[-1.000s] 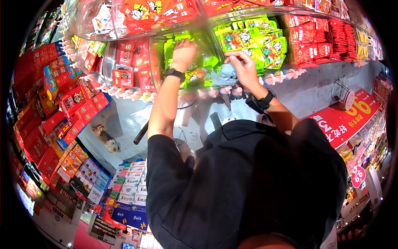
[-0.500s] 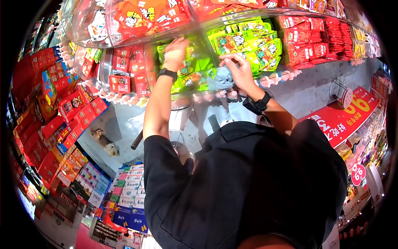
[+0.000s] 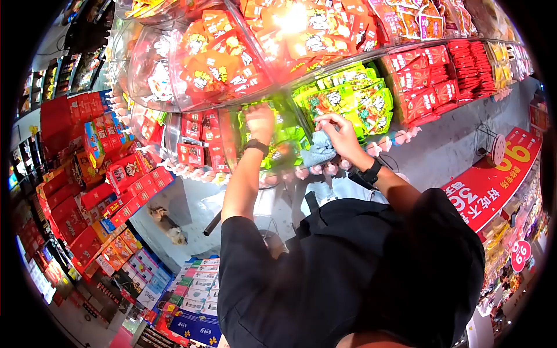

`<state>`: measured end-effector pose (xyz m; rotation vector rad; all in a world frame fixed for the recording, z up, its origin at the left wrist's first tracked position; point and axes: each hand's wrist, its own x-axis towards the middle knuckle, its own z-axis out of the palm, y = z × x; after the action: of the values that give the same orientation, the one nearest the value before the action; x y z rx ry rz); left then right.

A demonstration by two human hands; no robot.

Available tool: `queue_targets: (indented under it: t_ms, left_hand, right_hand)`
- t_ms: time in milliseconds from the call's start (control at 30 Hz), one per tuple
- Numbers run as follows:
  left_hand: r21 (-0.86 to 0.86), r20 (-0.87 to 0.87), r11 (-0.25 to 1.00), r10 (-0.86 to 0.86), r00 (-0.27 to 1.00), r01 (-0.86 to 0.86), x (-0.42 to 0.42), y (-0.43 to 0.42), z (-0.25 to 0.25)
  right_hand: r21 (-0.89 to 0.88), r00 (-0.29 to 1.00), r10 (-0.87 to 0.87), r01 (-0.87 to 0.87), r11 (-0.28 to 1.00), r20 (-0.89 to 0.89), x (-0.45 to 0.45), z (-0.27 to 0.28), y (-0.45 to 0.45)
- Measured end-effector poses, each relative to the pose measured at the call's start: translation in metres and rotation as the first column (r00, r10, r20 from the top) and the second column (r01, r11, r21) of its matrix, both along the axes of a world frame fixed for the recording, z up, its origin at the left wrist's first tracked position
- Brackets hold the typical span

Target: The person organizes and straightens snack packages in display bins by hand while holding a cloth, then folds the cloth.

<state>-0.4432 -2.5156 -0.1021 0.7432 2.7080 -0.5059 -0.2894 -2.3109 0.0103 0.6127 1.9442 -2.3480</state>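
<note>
- Two bare hands work at one clear plastic compartment (image 3: 231, 139): the left hand (image 3: 261, 120) over bright green, glossy snack packets (image 3: 282, 134), the right hand (image 3: 338, 134) at the front, near a dark-looking divider (image 3: 303, 120).
- A bunched blue-grey cloth (image 3: 318, 151) touches the underside of the right hand, at the compartment's front edge.
- Left fingers point down among the packets; their tips are too unclear to tell whether they pinch one.
- Right thumb and forefinger are bent; I cannot tell whether the hidden fingers clasp the cloth.
- Step in hand, as I judge it: tending this compartment, cloth at hand.
- Next move probably calls for steady cloth control and left fingers kept clear of the divider.
</note>
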Motion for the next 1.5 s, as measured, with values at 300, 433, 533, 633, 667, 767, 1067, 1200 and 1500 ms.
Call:
queue_targets:
  t_ms: [300, 433, 533, 633, 667, 767, 1067, 1200, 1500]
  left_hand:
    - [0.231, 0.115, 0.968, -0.127, 0.985, 0.098, 0.018, -0.005, 0.001]
    - [0.297, 0.032, 0.950, -0.109, 0.993, 0.095, 0.040, -0.007, -0.016]
    - [0.231, 0.218, 0.972, -0.099, 0.971, 0.047, 0.052, 0.009, 0.015]
    - [0.415, 0.280, 0.906, -0.039, 0.959, -0.084, 0.048, 0.016, 0.027]
    - [0.395, 0.410, 0.881, 0.085, 0.908, -0.261, 0.044, 0.020, 0.038]
    - [0.292, 0.167, 0.911, 0.250, 0.954, -0.290, 0.047, 0.013, 0.046]
    - [0.207, 0.145, 0.910, 0.335, 0.931, -0.360, 0.067, -0.017, 0.061]
    - [0.162, 0.094, 0.930, 0.318, 0.943, -0.330, 0.084, -0.071, 0.050]
    - [0.310, 0.110, 0.902, 0.280, 0.954, -0.301, 0.076, -0.089, 0.063]
  right_hand:
    - [-0.037, 0.999, -0.035, 0.035, 0.999, 0.004, 0.002, -0.001, 0.009]
    - [-0.056, 0.999, -0.040, 0.040, 0.998, 0.001, 0.003, -0.003, 0.009]
    - [-0.054, 1.000, -0.025, 0.025, 0.998, 0.000, 0.003, -0.005, 0.008]
    - [-0.057, 0.999, -0.026, 0.025, 0.998, -0.021, 0.002, -0.009, 0.005]
    - [-0.071, 1.000, -0.020, 0.019, 0.997, -0.018, 0.001, -0.009, 0.005]
    - [-0.045, 1.000, -0.011, 0.010, 0.999, -0.024, -0.001, -0.007, 0.004]
    - [-0.050, 0.995, -0.098, 0.098, 0.994, 0.011, 0.001, 0.006, 0.012]
    - [-0.008, 0.991, -0.129, 0.128, 0.992, -0.044, 0.004, 0.002, 0.026]
    - [-0.031, 0.995, -0.099, 0.099, 0.995, -0.006, 0.010, 0.003, 0.032]
